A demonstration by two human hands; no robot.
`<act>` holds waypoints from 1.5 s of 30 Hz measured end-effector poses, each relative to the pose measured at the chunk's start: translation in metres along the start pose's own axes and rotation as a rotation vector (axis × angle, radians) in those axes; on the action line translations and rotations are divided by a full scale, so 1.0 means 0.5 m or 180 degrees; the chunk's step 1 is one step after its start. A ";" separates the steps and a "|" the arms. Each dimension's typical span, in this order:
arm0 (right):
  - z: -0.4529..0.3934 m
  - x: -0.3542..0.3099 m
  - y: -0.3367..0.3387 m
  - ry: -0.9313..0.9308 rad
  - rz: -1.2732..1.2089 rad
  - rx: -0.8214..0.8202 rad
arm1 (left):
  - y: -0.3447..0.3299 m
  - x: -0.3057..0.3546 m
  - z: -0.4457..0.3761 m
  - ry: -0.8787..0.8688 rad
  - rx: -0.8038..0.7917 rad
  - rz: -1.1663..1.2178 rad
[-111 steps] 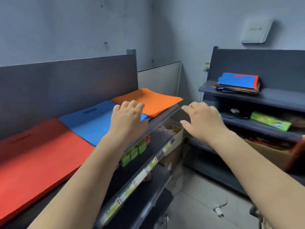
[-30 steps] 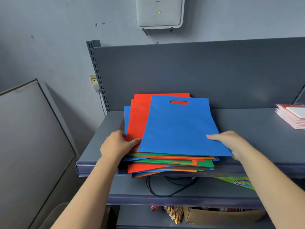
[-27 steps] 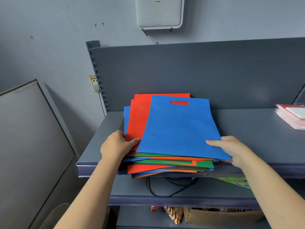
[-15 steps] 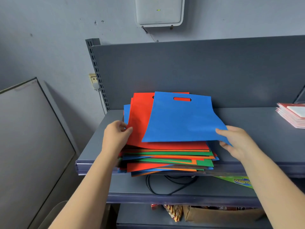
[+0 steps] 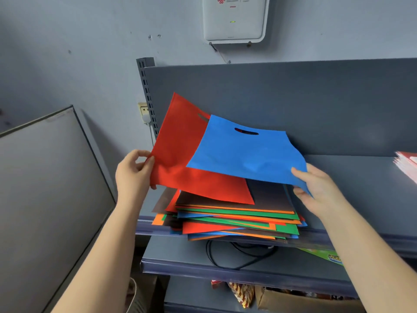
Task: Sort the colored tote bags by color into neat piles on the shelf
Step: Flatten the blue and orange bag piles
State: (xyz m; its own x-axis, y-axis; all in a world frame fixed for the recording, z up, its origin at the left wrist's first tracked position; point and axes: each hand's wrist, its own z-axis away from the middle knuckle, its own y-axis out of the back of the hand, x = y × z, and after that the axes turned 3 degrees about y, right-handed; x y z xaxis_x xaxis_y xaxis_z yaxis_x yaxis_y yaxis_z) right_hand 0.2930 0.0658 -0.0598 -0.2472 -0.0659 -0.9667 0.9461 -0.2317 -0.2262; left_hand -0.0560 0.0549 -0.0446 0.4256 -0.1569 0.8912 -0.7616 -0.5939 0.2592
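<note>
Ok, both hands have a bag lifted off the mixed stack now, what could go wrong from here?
1. The flat red tote bag, pinched at one edge by the left hand, sags and could drag bags beneath it.
2. The mixed stack of coloured bags overhangs the grey shelf edge, so a nudge may spill it.
3. The right hand holds the flat blue tote bag by one corner; it might slip.

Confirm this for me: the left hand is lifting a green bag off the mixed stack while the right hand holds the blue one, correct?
Not quite. In the head view the bag that the left hand pinches by its edge is red, not green. The rest holds: it is raised off the mixed stack, and the right hand holds the blue bag by its corner.
</note>
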 end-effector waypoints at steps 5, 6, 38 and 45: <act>0.023 0.000 0.012 -0.0360 0.1383 -0.0003 | 0.050 -0.032 0.044 0.0656 -0.0200 -0.0119; 0.028 -0.003 0.019 -0.0368 0.1646 -0.0065 | 0.057 -0.039 0.060 0.0805 -0.0298 -0.0178; 0.322 0.105 -0.101 0.0551 -0.0554 -0.2968 | 0.425 0.083 0.576 0.0494 0.1758 0.0663; 0.473 0.135 -0.247 0.0185 -0.1379 -0.3667 | 0.605 0.126 0.723 0.0351 0.2499 0.0949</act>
State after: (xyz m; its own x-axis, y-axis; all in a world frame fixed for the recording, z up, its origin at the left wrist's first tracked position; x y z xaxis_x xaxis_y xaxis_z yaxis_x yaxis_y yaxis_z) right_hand 0.1099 -0.1393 -0.0685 -0.6046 -0.1465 -0.7829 0.4278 0.7694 -0.4743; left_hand -0.0830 -0.4200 -0.0444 0.1797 -0.3401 0.9231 -0.2565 -0.9221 -0.2898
